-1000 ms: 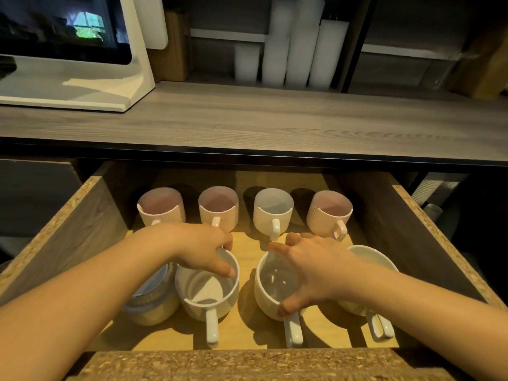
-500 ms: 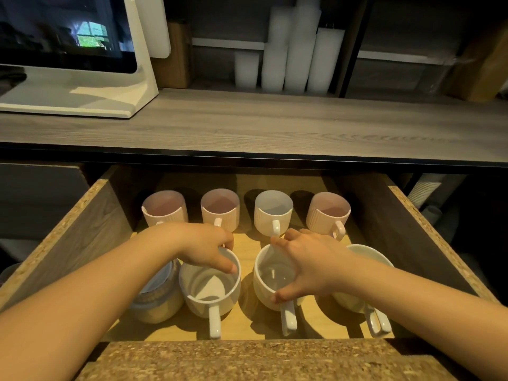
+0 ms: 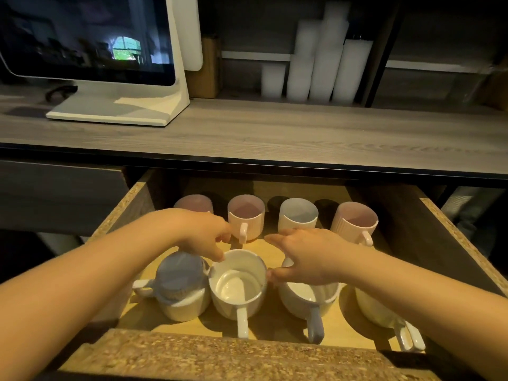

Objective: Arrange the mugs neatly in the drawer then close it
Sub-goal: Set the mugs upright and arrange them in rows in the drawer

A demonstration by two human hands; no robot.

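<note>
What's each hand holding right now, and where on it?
The left hand has fingertips on the far rim of a white mug. The right hand grips the rim of the neighbouring white mug.

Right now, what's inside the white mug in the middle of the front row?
The white mug looks empty: only its glossy bottom and a bright reflection show. The left hand touches its far rim with its fingers, hiding a little of that edge.
</note>
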